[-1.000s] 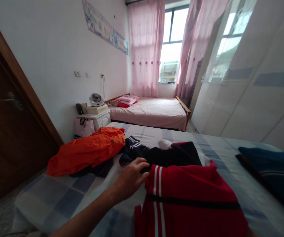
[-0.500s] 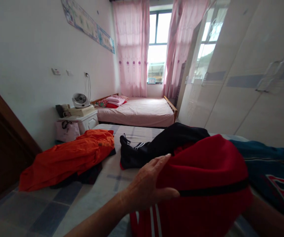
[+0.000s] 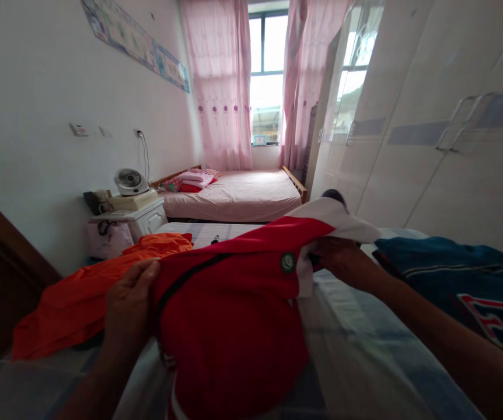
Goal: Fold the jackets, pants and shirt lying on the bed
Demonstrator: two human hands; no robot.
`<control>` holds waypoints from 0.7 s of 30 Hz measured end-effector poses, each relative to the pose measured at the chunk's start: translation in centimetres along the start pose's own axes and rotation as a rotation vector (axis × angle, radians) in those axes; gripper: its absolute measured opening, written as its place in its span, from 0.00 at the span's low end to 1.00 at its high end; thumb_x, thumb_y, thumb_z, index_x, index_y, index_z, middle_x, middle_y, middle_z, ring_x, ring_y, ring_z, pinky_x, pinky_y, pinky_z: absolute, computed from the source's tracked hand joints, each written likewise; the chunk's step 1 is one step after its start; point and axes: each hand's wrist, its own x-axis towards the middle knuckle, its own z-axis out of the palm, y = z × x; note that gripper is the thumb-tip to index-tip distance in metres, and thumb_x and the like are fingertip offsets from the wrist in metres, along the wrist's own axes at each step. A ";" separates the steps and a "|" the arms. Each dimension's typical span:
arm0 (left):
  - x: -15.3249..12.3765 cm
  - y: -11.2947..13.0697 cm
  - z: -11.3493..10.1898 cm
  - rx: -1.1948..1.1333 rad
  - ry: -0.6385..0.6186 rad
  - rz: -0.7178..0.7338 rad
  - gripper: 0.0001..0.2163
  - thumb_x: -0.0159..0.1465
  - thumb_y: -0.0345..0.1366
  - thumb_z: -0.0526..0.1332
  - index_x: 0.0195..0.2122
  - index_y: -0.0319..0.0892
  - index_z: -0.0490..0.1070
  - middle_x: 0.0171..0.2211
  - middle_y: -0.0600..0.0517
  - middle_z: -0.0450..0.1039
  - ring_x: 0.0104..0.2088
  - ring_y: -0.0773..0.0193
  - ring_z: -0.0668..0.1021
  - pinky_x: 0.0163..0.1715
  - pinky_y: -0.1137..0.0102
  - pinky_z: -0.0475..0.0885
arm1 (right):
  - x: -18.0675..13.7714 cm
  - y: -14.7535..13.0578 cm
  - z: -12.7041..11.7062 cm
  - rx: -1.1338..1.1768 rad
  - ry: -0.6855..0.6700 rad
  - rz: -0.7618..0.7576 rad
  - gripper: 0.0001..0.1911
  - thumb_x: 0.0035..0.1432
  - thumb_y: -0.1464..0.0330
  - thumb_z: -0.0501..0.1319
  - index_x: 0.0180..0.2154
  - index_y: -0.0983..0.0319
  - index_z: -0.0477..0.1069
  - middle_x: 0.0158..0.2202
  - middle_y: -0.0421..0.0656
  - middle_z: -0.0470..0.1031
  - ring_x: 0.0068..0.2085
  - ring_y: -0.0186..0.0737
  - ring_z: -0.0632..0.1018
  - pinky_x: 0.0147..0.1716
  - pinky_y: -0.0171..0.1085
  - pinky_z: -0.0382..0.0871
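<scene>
Above one blue-and-white checked bedsheet (image 3: 356, 344), we hold one red-and-white cloth top (image 3: 234, 303): our left hand (image 3: 129, 300), fingers closed, pinches its left edge; our right hand (image 3: 341, 261), fingertips hidden, grips its white part. One orange garment (image 3: 67, 306) lies left, one teal garment (image 3: 457, 256) right.

Left hand (image 3: 129, 300): bare, rounded in outline, lower part in shadow. Right hand (image 3: 339, 259): bare, partly hidden, detail indistinct. Left forearm (image 3: 91, 379): bare as far as visible, short shaded length. Right forearm (image 3: 430, 326): likewise bare, longer visible length, narrowing toward the hand.
</scene>
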 end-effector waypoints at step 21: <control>2.1 -3.4 -1.0 0.544 -0.639 0.135 0.25 0.55 0.50 0.58 0.49 0.40 0.71 0.46 0.46 0.76 0.47 0.51 0.76 0.48 0.63 0.70 | 3.8 -4.6 6.2 1.305 0.172 0.803 0.13 0.46 0.60 0.59 0.32 0.62 0.69 0.27 0.43 0.76 0.28 0.38 0.76 0.25 0.34 0.70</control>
